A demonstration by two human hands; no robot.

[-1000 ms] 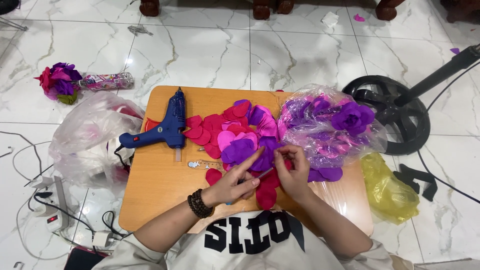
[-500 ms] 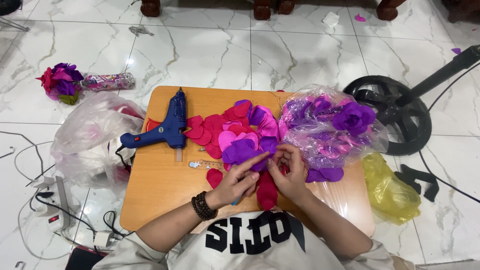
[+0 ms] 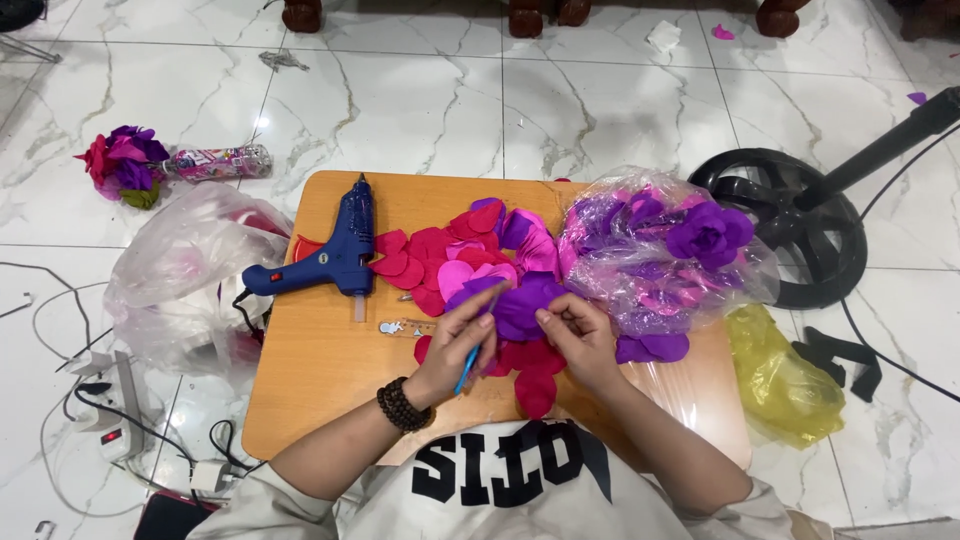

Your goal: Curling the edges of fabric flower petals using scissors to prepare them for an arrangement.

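Note:
My left hand (image 3: 455, 348) holds a thin blue stick (image 3: 470, 368) and pinches the edge of a purple petal (image 3: 522, 303). My right hand (image 3: 578, 335) grips the same purple petal from the other side. Both hands work over a heap of red, pink and purple heart-shaped petals (image 3: 462, 255) on a small wooden table (image 3: 310, 370). A beaded bracelet sits on my left wrist. A blue glue gun (image 3: 328, 262) lies on the table to the left of the petals.
A clear bag of purple flowers (image 3: 660, 245) rests on the table's right side. A white plastic bag (image 3: 180, 280) lies at left, a yellow bag (image 3: 780, 375) at right. A finished bouquet (image 3: 125, 165), a fan base (image 3: 790, 225) and a power strip (image 3: 112, 420) sit on the marble floor.
Both hands have moved slightly up and closer together on the purple petal. The glue gun and bags have not moved.

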